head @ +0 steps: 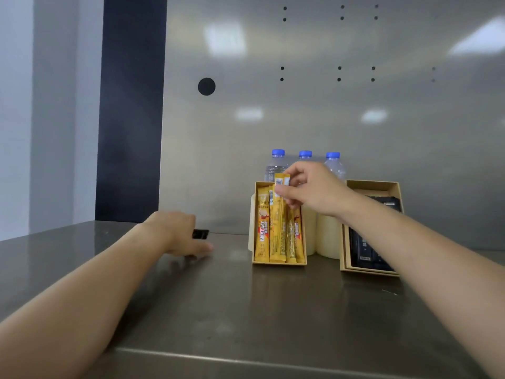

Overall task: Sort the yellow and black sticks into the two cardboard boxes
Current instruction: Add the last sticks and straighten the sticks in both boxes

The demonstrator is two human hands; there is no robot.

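Observation:
Two cardboard boxes lean against the back of a steel counter. The left box (278,262) holds several yellow sticks (263,228) standing upright. The right box (345,253) holds black sticks (363,250), partly hidden by my right forearm. My right hand (314,188) pinches the top of a yellow stick (279,212) that stands in the left box. My left hand (177,232) rests on the counter to the left, fingers closed on a black stick (200,234) whose end pokes out past them.
Three clear water bottles with blue caps (278,162) stand behind the boxes against the steel back wall. Pale cream containers (326,236) sit between the two boxes. The counter's front edge (246,359) runs across the bottom.

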